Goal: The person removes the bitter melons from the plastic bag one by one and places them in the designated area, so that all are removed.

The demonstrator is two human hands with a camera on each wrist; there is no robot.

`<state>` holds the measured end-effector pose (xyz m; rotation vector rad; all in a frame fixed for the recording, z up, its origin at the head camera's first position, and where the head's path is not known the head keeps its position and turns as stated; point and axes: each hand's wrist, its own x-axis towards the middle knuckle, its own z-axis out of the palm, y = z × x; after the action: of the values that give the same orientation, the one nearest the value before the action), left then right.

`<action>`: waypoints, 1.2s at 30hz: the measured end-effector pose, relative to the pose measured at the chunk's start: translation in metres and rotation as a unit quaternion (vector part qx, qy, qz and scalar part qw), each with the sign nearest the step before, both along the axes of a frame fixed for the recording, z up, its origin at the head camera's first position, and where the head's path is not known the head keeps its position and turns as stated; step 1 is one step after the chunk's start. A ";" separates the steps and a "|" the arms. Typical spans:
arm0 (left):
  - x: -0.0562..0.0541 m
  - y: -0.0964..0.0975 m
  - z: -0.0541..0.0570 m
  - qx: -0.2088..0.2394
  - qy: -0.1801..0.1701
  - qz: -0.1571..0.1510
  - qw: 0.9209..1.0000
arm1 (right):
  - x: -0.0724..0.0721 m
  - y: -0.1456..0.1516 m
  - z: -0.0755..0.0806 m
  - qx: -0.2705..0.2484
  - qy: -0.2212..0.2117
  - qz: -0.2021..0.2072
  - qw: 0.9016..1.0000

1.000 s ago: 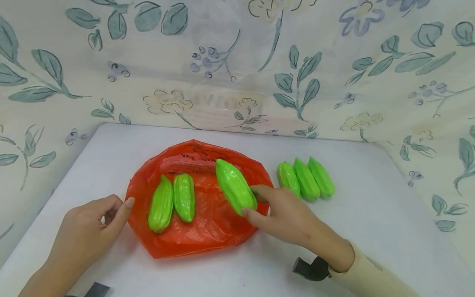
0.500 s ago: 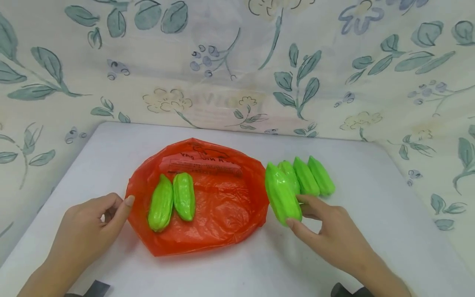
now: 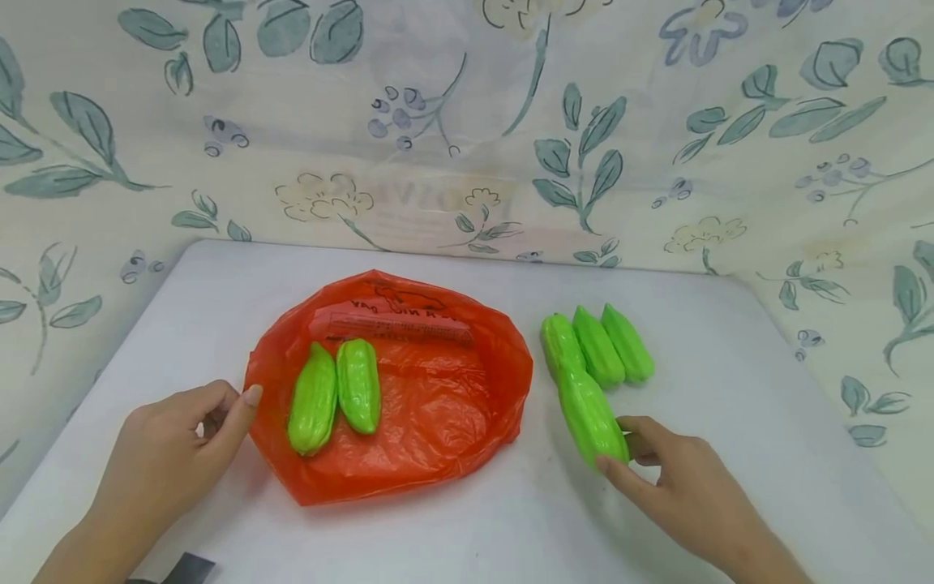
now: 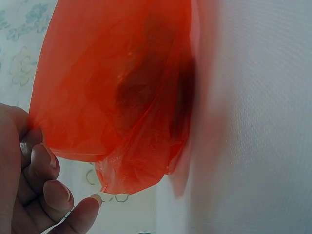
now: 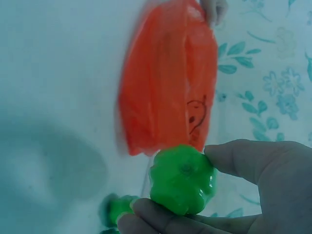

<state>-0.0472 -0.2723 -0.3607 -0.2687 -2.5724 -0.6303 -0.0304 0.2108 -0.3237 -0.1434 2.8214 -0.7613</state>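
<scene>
A red plastic bag (image 3: 438,405) lies with its mouth spread open, and two glossy ridged green gourds (image 3: 358,385) rest inside at its left. My left hand (image 3: 171,454) pinches the bag's left rim between thumb and forefinger; in the left wrist view the thin film (image 4: 112,73) hangs from the fingers. To the right of the bag, my right hand (image 3: 686,478) grips another ridged green gourd (image 3: 591,418) by its near end, thumb on one side and fingers on the other. Its blunt end (image 5: 183,178) faces the right wrist camera. Its far tip overlaps a lying gourd in the head view.
Three more green gourds (image 3: 600,347) lie side by side right of the bag, on the white table (image 3: 730,389). A floral cloth (image 3: 452,122) hangs behind the table. A dark strap piece (image 3: 190,568) shows by the left wrist.
My right hand has carried its gourd from over the bag rightward, then nearer to me, beside the row of three. The left hand keeps its place on the bag rim.
</scene>
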 end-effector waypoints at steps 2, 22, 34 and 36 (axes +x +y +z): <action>0.000 0.000 0.000 -0.002 -0.003 0.000 1.000 | 0.000 0.002 -0.005 0.002 -0.007 -0.005 1.000; 0.001 0.000 0.000 0.002 -0.035 0.011 0.999 | -0.011 0.005 -0.026 0.076 -0.037 -0.008 0.996; 0.001 0.000 0.001 0.007 -0.037 0.011 0.999 | -0.016 -0.002 -0.025 0.110 -0.064 -0.014 0.992; 0.001 0.000 0.002 0.006 -0.035 0.011 0.999 | -0.016 -0.003 -0.026 0.112 -0.065 -0.016 0.991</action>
<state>-0.0466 -0.2725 -0.3591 -0.2190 -2.6337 -0.6569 -0.0467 0.2079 -0.3493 -0.0128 2.7650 -0.4374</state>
